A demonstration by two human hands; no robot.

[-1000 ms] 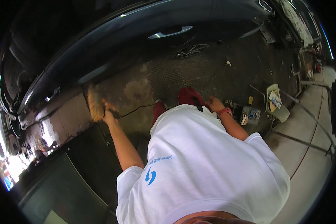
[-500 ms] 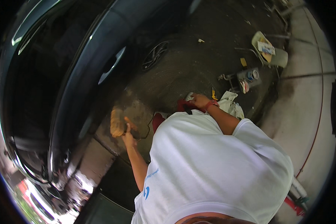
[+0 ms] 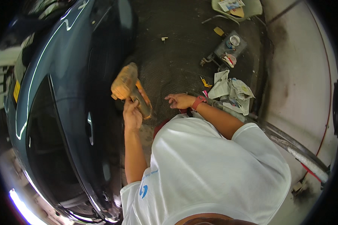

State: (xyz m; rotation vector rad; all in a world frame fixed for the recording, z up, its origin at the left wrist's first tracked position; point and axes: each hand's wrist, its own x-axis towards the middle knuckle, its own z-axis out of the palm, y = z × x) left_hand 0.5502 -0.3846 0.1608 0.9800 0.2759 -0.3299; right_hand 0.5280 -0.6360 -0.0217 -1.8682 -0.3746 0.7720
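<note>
My left hand point(image 3: 132, 114) is wrapped round the grip of an orange-and-grey power tool point(image 3: 125, 83) with a bulky rounded head; its exact kind I cannot make out. The tool is raised beside the dark blue car point(image 3: 73, 67) on my left, apart from its side as far as I can see. In front of my waist, my right hand point(image 3: 179, 101) has its fingers apart and loosely bent, with nothing visible in them. Crumpled newspaper sheets point(image 3: 232, 90) lie to the right of that hand, near a small yellow tool point(image 3: 205, 82).
A low wheeled stand point(image 3: 223, 52) holds a round can point(image 3: 233, 40) and a cloth. Behind it stands a pale chair point(image 3: 248, 10) with papers on its seat. Along the right runs a light wall point(image 3: 300, 75), with a metal bar point(image 3: 289, 144) beside it.
My left hand has lifted the power tool forward and up. A pale thing at my right fingertips no longer shows there. The view has turned, showing more of the car.
</note>
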